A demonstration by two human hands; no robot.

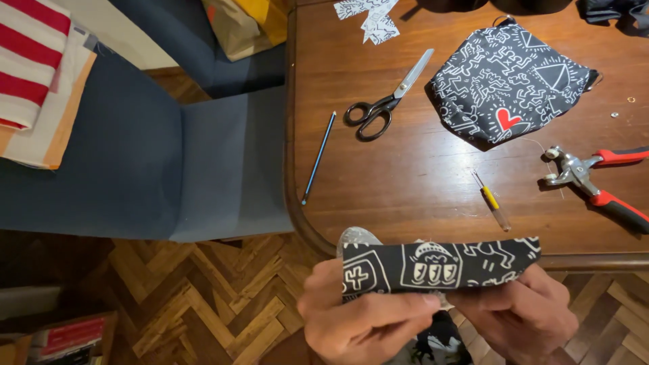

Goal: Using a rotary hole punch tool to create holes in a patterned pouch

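A folded strip of black fabric (439, 263) with white cartoon drawings is held level just in front of the wooden table's (405, 182) near edge. My left hand (362, 318) pinches its left end, thumb lying along the lower edge. At the right end, my right hand (524, 314) grips from below. A grey lining shows behind the strip's upper left corner. Both hands hover over the parquet floor, below the table edge.
On the table lie black-handled scissors (378, 101), a thin blue pencil (319, 157), a yellow-handled seam ripper (492, 201), red-handled pliers (598, 179), a black printed fabric pouch (514, 84) with a red heart, and paper cut-outs (370, 17). A blue upholstered chair (169, 162) stands to the left.
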